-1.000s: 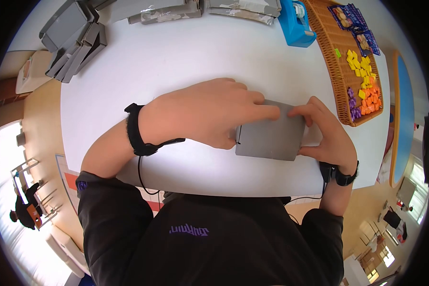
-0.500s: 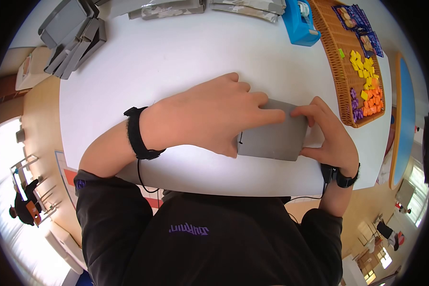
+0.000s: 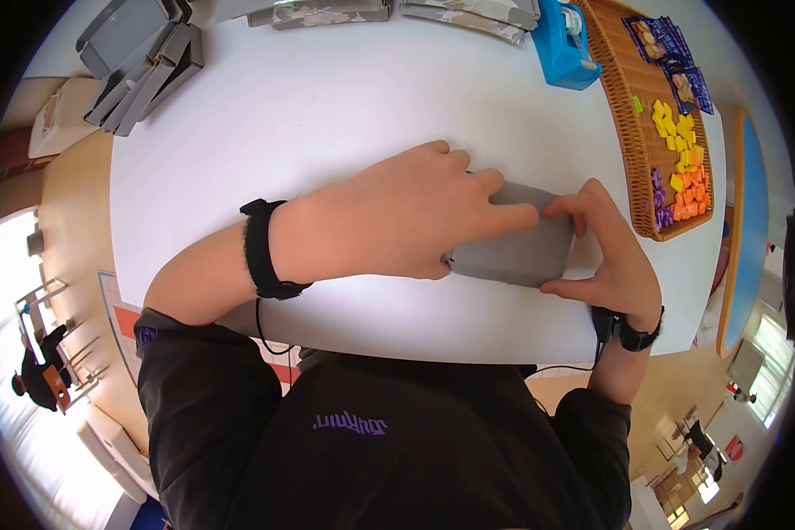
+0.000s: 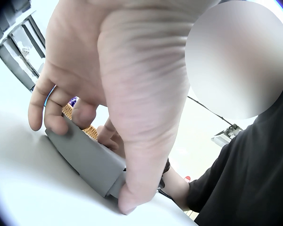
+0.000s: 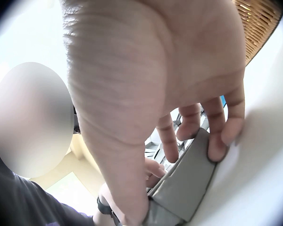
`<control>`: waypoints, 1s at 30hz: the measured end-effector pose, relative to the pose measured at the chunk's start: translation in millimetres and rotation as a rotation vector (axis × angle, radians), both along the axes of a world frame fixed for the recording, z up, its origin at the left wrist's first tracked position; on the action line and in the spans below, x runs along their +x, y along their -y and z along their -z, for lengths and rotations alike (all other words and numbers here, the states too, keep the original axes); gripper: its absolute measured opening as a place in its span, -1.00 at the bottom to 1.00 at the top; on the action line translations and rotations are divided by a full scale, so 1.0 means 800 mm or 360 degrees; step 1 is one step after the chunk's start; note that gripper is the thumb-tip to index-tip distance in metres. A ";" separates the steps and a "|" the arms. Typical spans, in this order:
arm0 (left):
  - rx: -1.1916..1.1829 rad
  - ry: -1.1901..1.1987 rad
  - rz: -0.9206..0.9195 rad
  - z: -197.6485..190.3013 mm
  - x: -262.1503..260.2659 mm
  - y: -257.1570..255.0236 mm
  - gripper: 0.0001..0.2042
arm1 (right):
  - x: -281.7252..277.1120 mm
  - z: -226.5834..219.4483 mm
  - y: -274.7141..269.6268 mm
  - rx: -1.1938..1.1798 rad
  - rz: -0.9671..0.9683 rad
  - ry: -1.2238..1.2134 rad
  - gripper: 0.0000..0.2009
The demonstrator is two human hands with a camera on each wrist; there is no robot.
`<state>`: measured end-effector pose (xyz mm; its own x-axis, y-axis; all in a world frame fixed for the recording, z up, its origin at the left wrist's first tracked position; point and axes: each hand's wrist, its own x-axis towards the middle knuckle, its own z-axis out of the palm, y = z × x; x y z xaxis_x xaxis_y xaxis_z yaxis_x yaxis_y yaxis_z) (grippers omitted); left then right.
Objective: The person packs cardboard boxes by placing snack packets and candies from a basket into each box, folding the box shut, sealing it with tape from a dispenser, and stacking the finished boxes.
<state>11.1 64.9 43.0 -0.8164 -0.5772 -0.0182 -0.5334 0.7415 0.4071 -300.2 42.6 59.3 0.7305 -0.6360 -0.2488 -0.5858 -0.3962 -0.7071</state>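
A small flat grey cardboard box (image 3: 514, 249) lies on the white table (image 3: 327, 106) between both hands. My left hand (image 3: 389, 212) grips its left end, the thumb at the near corner and the index finger stretched over the lid. In the left wrist view, the fingers reach the far side of the box (image 4: 87, 157) and the thumb presses its near end. My right hand (image 3: 609, 243) spans the right end, thumb on the near corner, fingertips at the far one. The right wrist view shows the box (image 5: 186, 183) held between that thumb and fingers.
Open grey boxes (image 3: 146, 75) stand at the back left, and flattened grey packs (image 3: 477, 16) lie along the back. A blue tape dispenser (image 3: 567, 53) is beside a wicker basket (image 3: 632, 132) holding yellow, orange and purple pieces (image 3: 691, 190) and blue snack packets (image 3: 667, 49).
The box has turned slightly and its near edge has shifted away from the body. My left thumb first dropped lower, then came back up to the box's near left corner.
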 end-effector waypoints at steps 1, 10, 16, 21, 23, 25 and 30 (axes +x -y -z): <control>0.0039 -0.0058 -0.0003 0.000 0.002 0.001 -0.20 | 0.000 0.001 -0.001 -0.0001 -0.0001 0.0000 -0.12; 0.0157 -0.0122 -0.0017 -0.007 0.003 0.004 -0.21 | 0.006 0.000 0.001 0.0104 0.0156 0.0151 -0.07; -0.0010 -0.0073 -0.0315 -0.010 -0.008 -0.006 -0.12 | 0.010 0.002 -0.003 -0.0075 0.0112 0.0185 -0.15; -0.0004 -0.0061 -0.0175 -0.006 -0.017 -0.001 -0.10 | 0.008 0.006 -0.005 -0.0186 0.0131 0.0202 -0.19; 0.0015 -0.0005 -0.0167 -0.009 -0.019 -0.002 -0.10 | 0.003 0.012 -0.004 -0.0177 0.0123 0.0219 -0.17; 0.0032 0.0053 -0.0165 -0.013 -0.017 0.001 -0.10 | -0.001 0.014 -0.002 -0.0169 0.0108 0.0238 -0.15; 0.0237 -0.0065 -0.0055 -0.018 0.002 0.017 -0.12 | 0.001 0.008 0.001 -0.0252 0.0092 0.0256 -0.10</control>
<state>12.4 51.1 57.7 -0.7977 -0.5986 -0.0730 -0.5386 0.6528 0.5327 -299.5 42.0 53.3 0.7140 -0.6997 -0.0257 -0.4953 -0.4788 -0.7249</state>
